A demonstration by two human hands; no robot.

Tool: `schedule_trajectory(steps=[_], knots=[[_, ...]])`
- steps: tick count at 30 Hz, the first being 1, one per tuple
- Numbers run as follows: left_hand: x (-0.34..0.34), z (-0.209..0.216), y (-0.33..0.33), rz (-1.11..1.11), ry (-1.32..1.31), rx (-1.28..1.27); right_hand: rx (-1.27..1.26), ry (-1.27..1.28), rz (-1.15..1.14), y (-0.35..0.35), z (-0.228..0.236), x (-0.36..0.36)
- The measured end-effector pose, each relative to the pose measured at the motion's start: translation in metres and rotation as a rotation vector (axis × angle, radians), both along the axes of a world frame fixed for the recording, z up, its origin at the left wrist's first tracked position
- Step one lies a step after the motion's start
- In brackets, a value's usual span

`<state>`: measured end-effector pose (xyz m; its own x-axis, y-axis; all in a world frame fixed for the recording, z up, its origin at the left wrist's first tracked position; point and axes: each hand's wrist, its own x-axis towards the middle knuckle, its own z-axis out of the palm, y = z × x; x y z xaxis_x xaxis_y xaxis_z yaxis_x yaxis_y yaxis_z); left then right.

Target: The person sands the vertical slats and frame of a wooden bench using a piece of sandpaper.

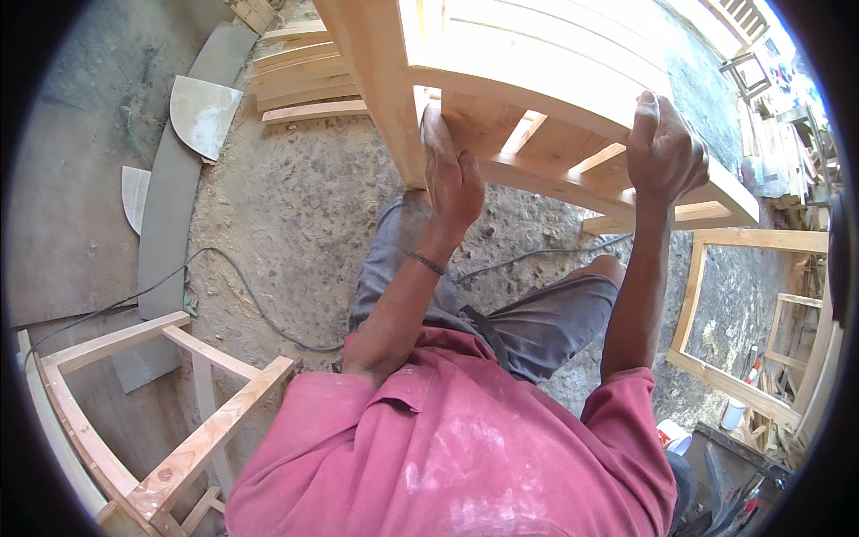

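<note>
Above the gritty floor (295, 188), a wooden frame (573, 143) rises before a worker (465, 421), left hand (455, 183) extended, nearly flat, along an upright (371, 72); right hand (667, 154) curled at a rail (546, 97), its grip hidden. Uneven pushing could tip the frame.

Rough, dusty grey floor (295, 192)

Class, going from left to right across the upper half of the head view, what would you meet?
Small pale rounded piece, larger pale quarter-round piece, stacked wooden strips, left hand, right hand, wood pile.
</note>
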<state>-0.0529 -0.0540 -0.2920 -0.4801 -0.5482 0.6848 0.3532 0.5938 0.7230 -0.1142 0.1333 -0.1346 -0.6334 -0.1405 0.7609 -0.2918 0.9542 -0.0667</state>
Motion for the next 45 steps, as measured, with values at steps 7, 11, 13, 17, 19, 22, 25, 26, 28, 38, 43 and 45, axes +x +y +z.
schedule_trajectory(steps=[7,11,13,17,19,22,25,26,28,38,43,45], knots=[[0.01,0.009,-0.007,-0.157,-0.104,0.115,-0.037,0.058,0.029,-0.003,-0.003,-0.002],[0.01,0.033,-0.001,-0.185,-0.083,0.245,-0.028,-0.028,-0.019,0.0,0.0,0.001],[0.018,0.021,0.0,-0.177,-0.094,0.213,-0.06,0.004,0.018,-0.004,-0.004,0.004],[0.005,0.01,-0.009,-0.266,-0.142,0.289,-0.079,0.01,0.005,-0.002,-0.004,-0.006],[0.015,0.019,-0.008,-0.263,-0.222,0.255,-0.074,-0.193,-0.111,0.0,-0.003,0.005],[0.008,0.01,-0.001,-0.078,-0.038,0.085,-0.1,-0.17,-0.052,0.003,-0.004,0.002],[0.009,0.017,-0.004,-0.133,-0.119,0.126,-0.092,-0.185,-0.082,0.002,-0.005,0.0],[0.01,0.022,-0.009,-0.243,-0.305,0.193,-0.086,-0.208,-0.107,-0.001,0.004,-0.002],[0.016,-0.003,0.003,-0.075,-0.093,0.072,-0.048,-0.185,-0.147,0.0,-0.003,0.001],[-0.001,0.006,0.003,-0.12,-0.052,0.197,-0.083,-0.14,-0.116,0.0,-0.006,-0.001],[0.004,0.013,0.004,-0.027,0.009,0.014,-0.067,-0.135,-0.044,0.008,-0.013,-0.001],[-0.001,0.007,0.006,-0.112,0.007,0.226,-0.096,-0.037,0.022,0.003,-0.012,-0.006]])
